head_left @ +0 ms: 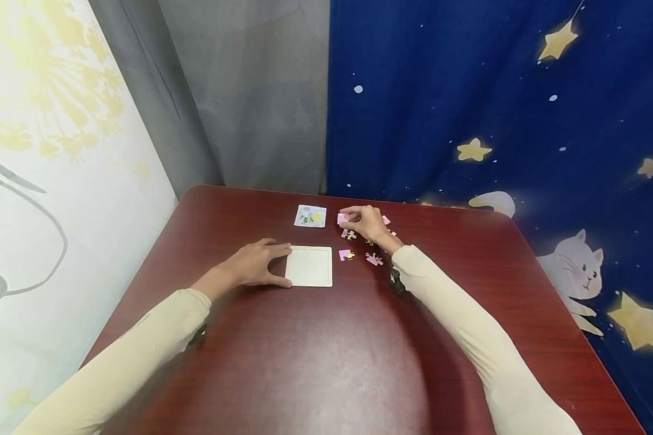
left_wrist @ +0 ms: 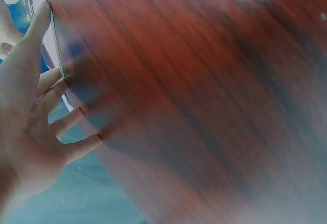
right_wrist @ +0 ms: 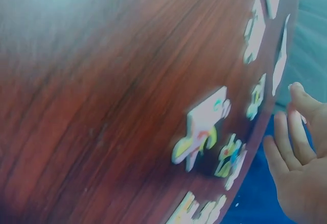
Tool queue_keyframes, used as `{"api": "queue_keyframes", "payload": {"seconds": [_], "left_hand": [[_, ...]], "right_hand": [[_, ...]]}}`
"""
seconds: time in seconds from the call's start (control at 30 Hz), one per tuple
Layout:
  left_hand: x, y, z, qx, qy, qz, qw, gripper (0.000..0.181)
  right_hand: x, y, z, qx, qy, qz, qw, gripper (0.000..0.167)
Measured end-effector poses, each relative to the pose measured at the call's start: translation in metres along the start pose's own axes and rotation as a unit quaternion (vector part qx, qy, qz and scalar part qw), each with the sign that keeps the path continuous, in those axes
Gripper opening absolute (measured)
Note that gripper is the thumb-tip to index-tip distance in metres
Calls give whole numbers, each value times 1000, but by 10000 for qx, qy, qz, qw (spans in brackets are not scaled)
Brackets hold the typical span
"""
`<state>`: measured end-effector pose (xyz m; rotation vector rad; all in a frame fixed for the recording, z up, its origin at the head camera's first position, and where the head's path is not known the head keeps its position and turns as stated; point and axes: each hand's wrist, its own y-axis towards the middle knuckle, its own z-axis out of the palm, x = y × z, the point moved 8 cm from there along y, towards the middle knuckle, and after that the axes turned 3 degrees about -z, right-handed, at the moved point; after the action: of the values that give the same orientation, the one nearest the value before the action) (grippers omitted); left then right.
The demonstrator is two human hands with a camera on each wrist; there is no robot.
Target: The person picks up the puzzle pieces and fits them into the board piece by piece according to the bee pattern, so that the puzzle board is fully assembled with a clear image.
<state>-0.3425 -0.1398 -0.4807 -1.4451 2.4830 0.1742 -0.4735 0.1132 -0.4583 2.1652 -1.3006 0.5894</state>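
The tray (head_left: 308, 266) lies on the table (head_left: 326, 362), with the left hand (head_left: 254, 264) at its left edge. Behind the tray, apart from it, lies the card (head_left: 310, 216). To the right of the tray lie puzzle pieces (head_left: 344, 255): one near it, another farther right, and more behind those two, around the right hand (head_left: 371, 223). One piece sits between that hand's thumb and fingers, right of the card. Curtains (head_left: 413, 121) hang behind the table; a wall (head_left: 87, 241) stands to its left.

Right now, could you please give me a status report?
Left hand touching left edge of puzzle tray. Right hand pinching pink jigsaw piece. Possibly in the way: loose jigsaw piece beside puzzle tray.
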Motion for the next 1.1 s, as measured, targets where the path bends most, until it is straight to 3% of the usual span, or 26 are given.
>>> {"api": "queue_keyframes", "payload": {"seconds": [0.27, 0.87, 1.1], "left_hand": [[-2, 0, 0, 41, -1, -8, 10000, 95], [0, 1, -1, 110, -45, -245, 9996, 96], [-1, 3, -2, 51, -18, -119, 9999, 95]], "right_hand": [[14, -8, 5, 17, 340, -111, 9994, 38], [48, -24, 39, 622, 748, -321, 9947, 39], [62, -28, 54, 738, 683, -359, 9943, 34]]}}
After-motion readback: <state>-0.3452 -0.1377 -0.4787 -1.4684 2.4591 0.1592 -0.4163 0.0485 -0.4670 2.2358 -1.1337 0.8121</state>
